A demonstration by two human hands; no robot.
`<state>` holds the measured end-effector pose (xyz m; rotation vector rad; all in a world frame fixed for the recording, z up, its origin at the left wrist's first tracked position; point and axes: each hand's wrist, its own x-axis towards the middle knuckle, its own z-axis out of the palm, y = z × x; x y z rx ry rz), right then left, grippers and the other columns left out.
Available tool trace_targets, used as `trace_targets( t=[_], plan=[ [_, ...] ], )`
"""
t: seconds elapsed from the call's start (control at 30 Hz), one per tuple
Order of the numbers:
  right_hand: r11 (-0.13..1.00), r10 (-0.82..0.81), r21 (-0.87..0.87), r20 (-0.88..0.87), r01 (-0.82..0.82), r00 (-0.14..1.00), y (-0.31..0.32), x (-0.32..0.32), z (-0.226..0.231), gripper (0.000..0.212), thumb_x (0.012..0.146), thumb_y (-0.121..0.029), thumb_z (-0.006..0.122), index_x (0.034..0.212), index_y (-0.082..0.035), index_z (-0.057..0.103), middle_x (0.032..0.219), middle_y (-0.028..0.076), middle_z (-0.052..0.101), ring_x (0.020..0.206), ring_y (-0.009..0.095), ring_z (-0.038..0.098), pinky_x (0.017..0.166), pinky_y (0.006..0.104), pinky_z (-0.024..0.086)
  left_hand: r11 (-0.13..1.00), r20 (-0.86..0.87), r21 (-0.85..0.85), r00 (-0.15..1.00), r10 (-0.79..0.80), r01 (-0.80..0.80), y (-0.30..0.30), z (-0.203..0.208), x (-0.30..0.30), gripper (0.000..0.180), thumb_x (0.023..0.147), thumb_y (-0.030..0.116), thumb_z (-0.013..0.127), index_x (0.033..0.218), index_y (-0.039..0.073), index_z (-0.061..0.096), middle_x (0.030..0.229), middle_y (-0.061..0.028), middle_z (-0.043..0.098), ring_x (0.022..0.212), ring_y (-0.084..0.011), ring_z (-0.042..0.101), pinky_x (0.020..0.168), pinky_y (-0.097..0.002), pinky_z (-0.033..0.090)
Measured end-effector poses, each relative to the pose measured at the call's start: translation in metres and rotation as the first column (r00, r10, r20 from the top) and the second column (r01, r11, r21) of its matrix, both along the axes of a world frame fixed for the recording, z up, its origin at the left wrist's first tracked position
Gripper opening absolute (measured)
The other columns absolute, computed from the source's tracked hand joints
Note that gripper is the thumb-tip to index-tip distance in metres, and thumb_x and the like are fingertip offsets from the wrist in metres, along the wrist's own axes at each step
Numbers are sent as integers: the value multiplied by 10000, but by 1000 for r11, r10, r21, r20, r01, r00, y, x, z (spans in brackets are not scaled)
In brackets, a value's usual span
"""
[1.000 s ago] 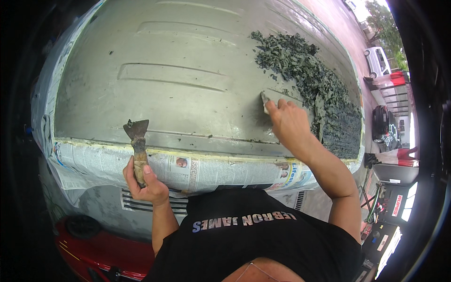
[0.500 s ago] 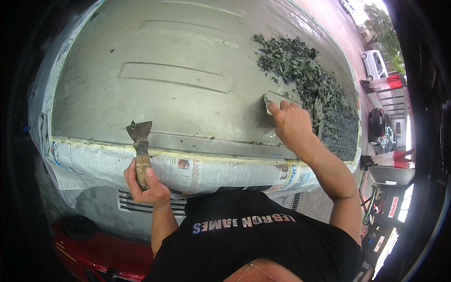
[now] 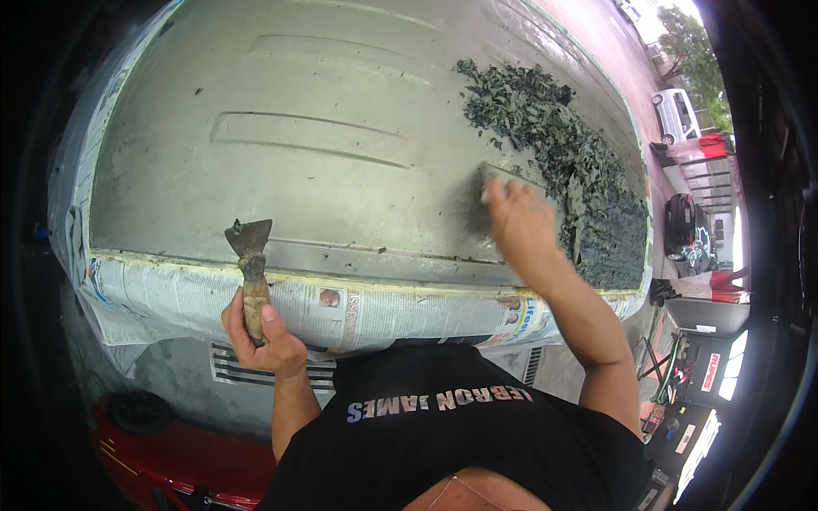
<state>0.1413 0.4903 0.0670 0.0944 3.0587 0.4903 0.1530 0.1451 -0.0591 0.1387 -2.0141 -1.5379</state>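
Observation:
My left hand [image 3: 271,347] is closed round the worn handle of a paint scraper [image 3: 251,260]. Its broad blade points away from me, with a dark crumb on one corner, over the panel's near edge. My right hand [image 3: 524,226], blurred by motion, grips a flat scraper blade [image 3: 509,176] against the bare grey metal vehicle panel [image 3: 315,200]. Just beyond and to the right of that blade lies a heap of dark, peeled paint flakes [image 3: 588,175]. Small crumbs are scattered over the panel, which has pressed raised ribs.
Newspaper [image 3: 400,308] and yellowish tape cover the panel's near edge, between it and my body. A red car [image 3: 170,464] stands at lower left. On the right are a tool cart [image 3: 682,434], a black car [image 3: 682,226] and a white van [image 3: 677,115].
My right hand has shifted slightly to the left and away from me with the flat scraper blade. The left hand and its paint scraper stay nearly still.

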Motion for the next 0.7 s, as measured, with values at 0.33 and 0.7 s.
trace_targets(
  t=[0.33, 0.7],
  plan=[
    [926, -183, -310, 135, 217, 974, -22, -69, 42, 353, 842, -71, 516, 1141, 93, 608, 951, 335, 697, 928, 489, 688, 872, 540, 542, 999, -60, -35, 998, -8, 6, 4, 4, -2, 423, 904, 176, 665, 1187, -136, 629, 1054, -207, 643, 948, -309, 626, 842, -415, 512],
    [936, -234, -217, 207, 278, 950, -33, -81, 27, 342, 840, -79, 530, 1065, 167, 608, 1005, 392, 662, 1050, 504, 652, 963, 506, 513, 989, -136, -142, 989, -63, 43, -1, 8, -5, 431, 872, 143, 678, 1194, -139, 626, 1020, -226, 644, 891, -320, 643, 775, -403, 535]
  ],
)
